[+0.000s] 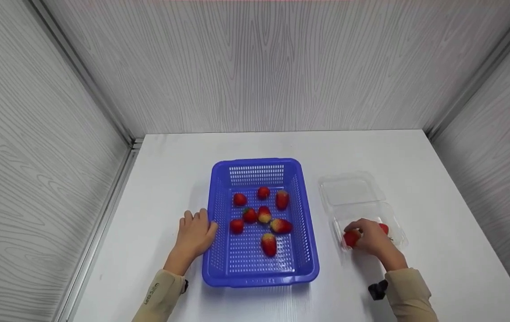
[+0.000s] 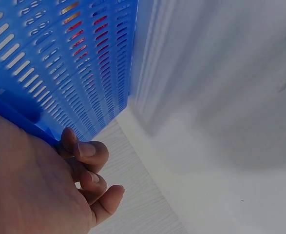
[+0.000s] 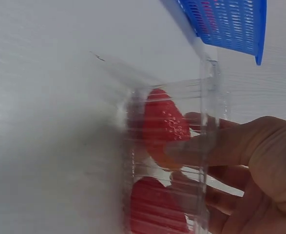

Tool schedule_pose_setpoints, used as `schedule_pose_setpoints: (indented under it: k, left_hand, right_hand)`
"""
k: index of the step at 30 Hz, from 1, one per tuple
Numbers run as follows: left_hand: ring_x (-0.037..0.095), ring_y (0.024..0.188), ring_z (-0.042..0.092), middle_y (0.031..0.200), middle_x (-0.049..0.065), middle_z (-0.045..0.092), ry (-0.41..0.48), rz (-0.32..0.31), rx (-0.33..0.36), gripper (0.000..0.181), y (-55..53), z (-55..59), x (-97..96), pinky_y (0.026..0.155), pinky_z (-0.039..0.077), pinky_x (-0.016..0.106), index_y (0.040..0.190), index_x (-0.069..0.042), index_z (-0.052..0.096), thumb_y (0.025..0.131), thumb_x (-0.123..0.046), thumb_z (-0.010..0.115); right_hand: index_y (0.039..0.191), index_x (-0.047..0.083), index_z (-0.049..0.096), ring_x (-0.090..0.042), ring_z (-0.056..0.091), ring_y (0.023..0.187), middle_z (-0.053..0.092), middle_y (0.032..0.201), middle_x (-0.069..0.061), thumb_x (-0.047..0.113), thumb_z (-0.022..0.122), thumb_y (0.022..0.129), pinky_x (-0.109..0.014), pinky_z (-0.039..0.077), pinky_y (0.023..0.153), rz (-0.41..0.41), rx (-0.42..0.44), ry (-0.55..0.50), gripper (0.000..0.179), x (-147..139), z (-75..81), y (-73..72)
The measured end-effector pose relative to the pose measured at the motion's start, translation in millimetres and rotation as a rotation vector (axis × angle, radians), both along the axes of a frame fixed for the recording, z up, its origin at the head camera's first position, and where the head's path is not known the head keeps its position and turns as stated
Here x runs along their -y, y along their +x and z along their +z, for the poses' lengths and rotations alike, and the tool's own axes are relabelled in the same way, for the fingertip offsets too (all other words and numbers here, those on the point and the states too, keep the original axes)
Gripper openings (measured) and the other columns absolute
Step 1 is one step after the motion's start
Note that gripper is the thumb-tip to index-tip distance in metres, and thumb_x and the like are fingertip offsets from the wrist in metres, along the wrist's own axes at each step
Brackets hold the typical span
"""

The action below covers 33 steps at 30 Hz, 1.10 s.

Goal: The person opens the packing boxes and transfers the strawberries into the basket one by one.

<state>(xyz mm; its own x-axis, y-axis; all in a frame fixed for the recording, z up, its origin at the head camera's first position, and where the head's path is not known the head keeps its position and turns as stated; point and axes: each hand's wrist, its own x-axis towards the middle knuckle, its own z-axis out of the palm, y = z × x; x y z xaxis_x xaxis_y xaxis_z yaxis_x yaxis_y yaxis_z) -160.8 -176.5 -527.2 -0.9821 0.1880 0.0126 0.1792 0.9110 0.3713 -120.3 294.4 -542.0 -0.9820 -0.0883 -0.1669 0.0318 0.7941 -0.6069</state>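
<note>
A blue plastic basket (image 1: 259, 281) holds several red strawberries (image 1: 268, 244), some with yellowish ends and one with a green top. My left hand (image 1: 195, 232) holds its left rim, thumb on the rim and the other fingers bent along the outside. In the left wrist view, those curled fingers (image 2: 95, 152) show beside the slotted wall. On the right, my right hand (image 1: 373, 237) is inside a clear hinged plastic box (image 1: 394, 223), its thumb and fingers pinching a strawberry (image 3: 163, 126). A second strawberry (image 3: 155, 209) lies beside it in the box, partly hidden by the hand in the head view.
The box's lid (image 1: 352, 190) lies folded back, away from me. Both stand on a white table (image 1: 170, 165) with grey wood-grain panels (image 1: 259, 67) at its back and sides. A black wrist device (image 1: 377, 290) sits at my right sleeve.
</note>
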Motion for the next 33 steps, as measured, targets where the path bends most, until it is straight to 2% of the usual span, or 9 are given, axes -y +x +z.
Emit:
schedule_pose_setpoints:
  k: [6, 13, 17, 20, 27, 33]
  left_hand:
    - [0.033, 0.087, 0.036, 0.080, 0.011, 0.047, -0.005, -0.004, -0.006, 0.026, -1.0, 1.5, 0.6, 0.080, 0.030, 0.048, 0.100, 0.000, 0.048, 0.095, -0.025, 0.048]
    - [0.034, 0.089, 0.037, 0.082, 0.012, 0.048, -0.002, -0.004, -0.002, 0.029, -2.1, 3.2, 2.0, 0.081, 0.031, 0.048, 0.103, 0.001, 0.049, 0.095, -0.027, 0.047]
    - [0.033, 0.088, 0.037, 0.082, 0.012, 0.048, 0.002, -0.002, -0.004, 0.028, -1.5, 3.5, 1.9, 0.080, 0.031, 0.048, 0.102, 0.001, 0.049, 0.095, -0.026, 0.047]
    - [0.033, 0.087, 0.037, 0.081, 0.012, 0.048, 0.002, 0.001, -0.009, 0.027, -0.7, 3.3, 2.0, 0.079, 0.031, 0.048, 0.101, 0.001, 0.049, 0.095, -0.025, 0.048]
    - [0.033, 0.085, 0.036, 0.079, 0.011, 0.047, 0.010, 0.000, -0.019, 0.025, 1.0, 2.9, 1.7, 0.078, 0.031, 0.047, 0.098, 0.000, 0.048, 0.095, -0.025, 0.048]
    - [0.033, 0.083, 0.039, 0.079, 0.013, 0.051, -0.032, -0.004, -0.060, 0.026, 1.0, 0.0, 1.8, 0.076, 0.032, 0.047, 0.098, 0.000, 0.050, 0.094, -0.025, 0.049]
  right_hand:
    - [0.107, 0.005, 0.073, -0.031, 0.056, 0.095, 0.064, 0.105, -0.014, -0.002, 0.079, 0.070, -0.051, 0.051, 0.084, 0.002, -0.024, 0.011, 0.038, 2.2, -8.3, -4.1]
    - [0.107, 0.004, 0.071, -0.032, 0.057, 0.094, 0.063, 0.100, -0.012, 0.003, 0.082, 0.070, -0.053, 0.050, 0.084, -0.041, -0.103, 0.020, 0.038, 2.3, -1.8, -3.2]
    - [0.107, 0.003, 0.070, -0.035, 0.057, 0.094, 0.062, 0.100, -0.014, -0.003, 0.073, 0.073, -0.052, 0.051, 0.079, -0.065, -0.149, 0.024, 0.034, 5.0, 9.8, -2.9]
    - [0.110, 0.004, 0.069, -0.036, 0.057, 0.094, 0.062, 0.103, -0.016, -0.003, 0.068, 0.075, -0.049, 0.052, 0.071, -0.081, -0.145, 0.039, 0.036, 9.1, 20.5, -2.8]
    - [0.118, 0.007, 0.066, -0.034, 0.058, 0.092, 0.063, 0.108, -0.018, 0.013, 0.076, 0.082, -0.046, 0.052, 0.069, -0.106, -0.163, 0.053, 0.038, 27.0, 44.8, -2.8]
    - [0.115, 0.003, 0.067, -0.028, 0.059, 0.081, 0.067, 0.099, -0.015, 0.018, 0.079, 0.081, -0.038, 0.048, 0.067, -0.079, -0.267, 0.030, 0.039, 56.6, 63.3, -4.5]
